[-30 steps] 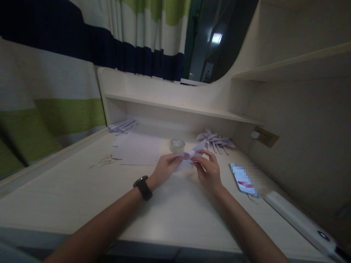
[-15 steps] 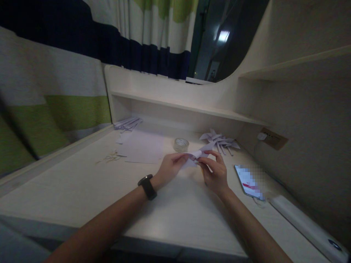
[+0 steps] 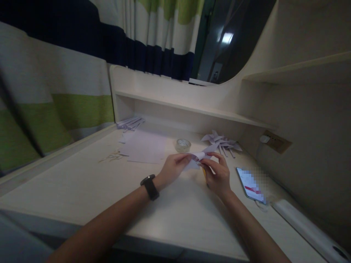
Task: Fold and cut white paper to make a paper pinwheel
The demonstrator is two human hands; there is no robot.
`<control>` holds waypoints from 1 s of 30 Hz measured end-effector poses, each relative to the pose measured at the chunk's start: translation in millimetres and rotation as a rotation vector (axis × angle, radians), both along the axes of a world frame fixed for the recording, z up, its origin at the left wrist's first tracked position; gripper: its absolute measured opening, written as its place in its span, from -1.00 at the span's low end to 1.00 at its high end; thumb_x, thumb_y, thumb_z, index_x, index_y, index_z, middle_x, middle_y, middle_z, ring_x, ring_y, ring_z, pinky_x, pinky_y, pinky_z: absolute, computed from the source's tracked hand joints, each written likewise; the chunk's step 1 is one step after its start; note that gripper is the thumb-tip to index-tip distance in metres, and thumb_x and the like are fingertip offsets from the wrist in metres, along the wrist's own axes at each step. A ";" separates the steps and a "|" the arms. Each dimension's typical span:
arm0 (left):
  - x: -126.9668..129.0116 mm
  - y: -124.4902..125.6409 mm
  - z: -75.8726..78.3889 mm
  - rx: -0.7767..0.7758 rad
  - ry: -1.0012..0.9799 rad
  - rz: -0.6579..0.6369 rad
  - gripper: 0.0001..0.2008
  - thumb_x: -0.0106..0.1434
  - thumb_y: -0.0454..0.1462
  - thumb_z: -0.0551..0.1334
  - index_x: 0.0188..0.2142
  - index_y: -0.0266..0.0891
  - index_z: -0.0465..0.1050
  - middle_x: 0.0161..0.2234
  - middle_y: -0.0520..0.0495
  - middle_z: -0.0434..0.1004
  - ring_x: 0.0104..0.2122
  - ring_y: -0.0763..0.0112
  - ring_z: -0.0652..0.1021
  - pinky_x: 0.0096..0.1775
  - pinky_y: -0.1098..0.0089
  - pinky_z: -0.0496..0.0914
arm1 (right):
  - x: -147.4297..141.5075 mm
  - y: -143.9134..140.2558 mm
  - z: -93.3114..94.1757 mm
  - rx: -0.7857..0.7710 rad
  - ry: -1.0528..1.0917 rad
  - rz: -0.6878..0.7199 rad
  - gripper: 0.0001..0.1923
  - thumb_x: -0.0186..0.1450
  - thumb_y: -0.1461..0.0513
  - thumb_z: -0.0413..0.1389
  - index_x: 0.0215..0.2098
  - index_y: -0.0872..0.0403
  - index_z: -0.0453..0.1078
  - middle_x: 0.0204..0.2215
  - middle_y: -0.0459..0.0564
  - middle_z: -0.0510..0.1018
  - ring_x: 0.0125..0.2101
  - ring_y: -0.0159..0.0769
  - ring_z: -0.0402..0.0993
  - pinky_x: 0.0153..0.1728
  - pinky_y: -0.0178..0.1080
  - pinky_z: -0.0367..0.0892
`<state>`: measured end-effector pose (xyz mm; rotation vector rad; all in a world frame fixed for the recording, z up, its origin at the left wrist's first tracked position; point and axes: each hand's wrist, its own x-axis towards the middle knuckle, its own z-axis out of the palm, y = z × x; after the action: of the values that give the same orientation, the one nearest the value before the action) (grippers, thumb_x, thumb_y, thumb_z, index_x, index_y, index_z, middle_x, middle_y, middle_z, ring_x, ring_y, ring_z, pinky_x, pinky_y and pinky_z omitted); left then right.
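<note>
Between my two hands, above the desk, is a white paper pinwheel [image 3: 199, 156] with one flap curled toward its middle. My left hand [image 3: 175, 168], with a black watch on the wrist, pinches its left side between thumb and fingers. My right hand [image 3: 218, 174] is closed on the right side, thumb and fingertips near the curled centre. Something small and yellow [image 3: 204, 172] shows at the right palm, mostly hidden. Just behind the hands stands a roll of clear tape [image 3: 183, 145]. More folded paper pinwheels [image 3: 221, 141] lie in a pile at the back right.
White paper sheets [image 3: 144, 146] lie left of the tape, with rolled paper sticks [image 3: 130, 123] behind them. Thin pale strips [image 3: 112, 157] are nearby. At right are a phone [image 3: 251, 185] and a long white object [image 3: 307, 226]. A shelf [image 3: 178, 105] runs along the back.
The view has shifted slightly, so everything sits a little further right. Both hands keep their hold on the paper pinwheel; a bit more yellow shows at the right palm.
</note>
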<state>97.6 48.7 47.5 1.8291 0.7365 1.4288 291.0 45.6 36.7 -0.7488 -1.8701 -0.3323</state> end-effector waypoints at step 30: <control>1.6 -4.4 -6.4 0.162 0.143 0.030 -0.74 0.31 -0.20 0.11 -0.10 -0.19 0.50 -0.12 -0.07 0.56 -0.12 0.32 0.53 -0.05 0.30 0.37 | 0.0 2.2 -7.0 0.032 -0.016 -0.050 -0.81 0.20 0.36 0.13 -0.26 -0.03 0.46 -0.35 -0.03 0.57 -0.18 -0.14 0.41 -0.16 -0.04 0.34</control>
<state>99.2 44.3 41.1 2.0700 0.7398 1.4227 291.0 47.8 29.7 -0.7740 -1.8593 -0.3994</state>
